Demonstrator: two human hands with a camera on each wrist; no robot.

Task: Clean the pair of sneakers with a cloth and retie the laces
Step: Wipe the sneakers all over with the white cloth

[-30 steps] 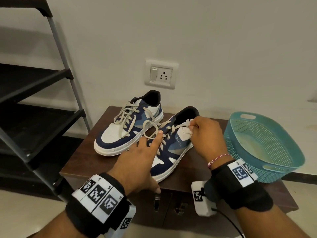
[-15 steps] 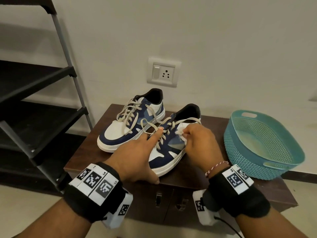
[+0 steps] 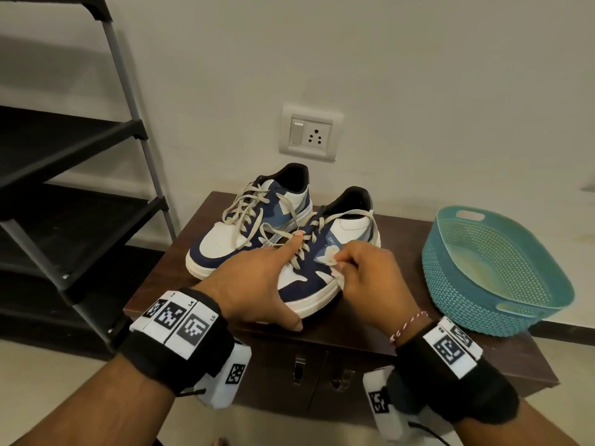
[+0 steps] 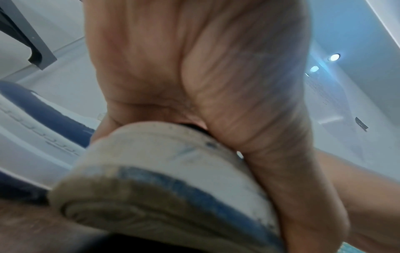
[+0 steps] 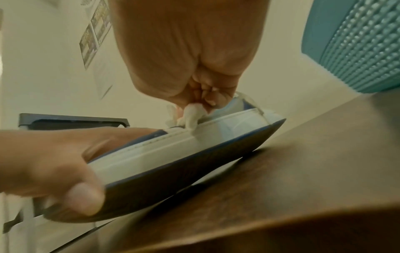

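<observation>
Navy-and-white laced sneaker (image 3: pixel 325 262), the one nearer the teal perforated plastic basket (image 3: pixel 492 275), lies toe toward the person. Right hand (image 3: pixel 370 275) pinches a crumpled white cloth (image 3: pixel 328 259) against its basket-side flank; left hand (image 3: pixel 254 281) clasps the toe, forefinger along the beige laces (image 3: pixel 302 249).

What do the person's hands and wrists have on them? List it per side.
Left hand: bare, with a black wristband carrying white tags printed with black square codes, and a white camera box under the wrist.
Right hand: bare, a red-and-white thread bracelet, a matching black band, a white box with a black cable.
</observation>
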